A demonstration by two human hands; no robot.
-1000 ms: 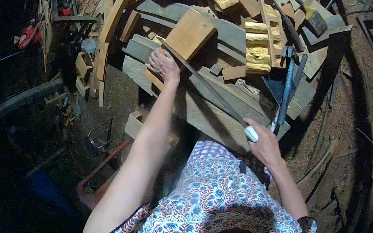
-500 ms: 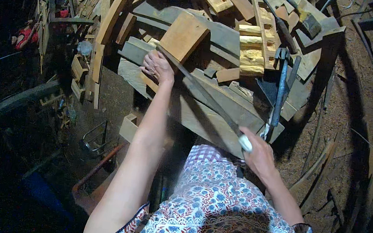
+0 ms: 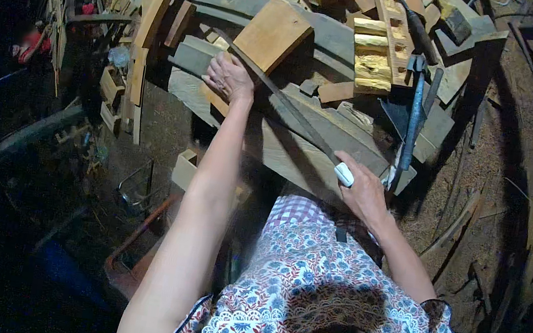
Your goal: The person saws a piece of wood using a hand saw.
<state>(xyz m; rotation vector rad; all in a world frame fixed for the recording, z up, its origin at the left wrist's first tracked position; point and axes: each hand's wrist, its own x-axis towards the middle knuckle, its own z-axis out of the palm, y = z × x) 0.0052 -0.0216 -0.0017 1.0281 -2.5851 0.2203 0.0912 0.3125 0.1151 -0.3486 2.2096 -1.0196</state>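
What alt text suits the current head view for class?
A person's right hand grips the white handle of a long, narrow blade, while the left hand rests on a wooden strip by its far end. A wooden block sits beyond; a blue hammer lies right.

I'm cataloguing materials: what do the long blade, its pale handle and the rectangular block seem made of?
Long blade: probably steel, dull grey, thin, straight. Pale handle: perhaps smooth plastic, from its whitish sheen. Rectangular block: wood, apparently unvarnished, by its matte tan faces.
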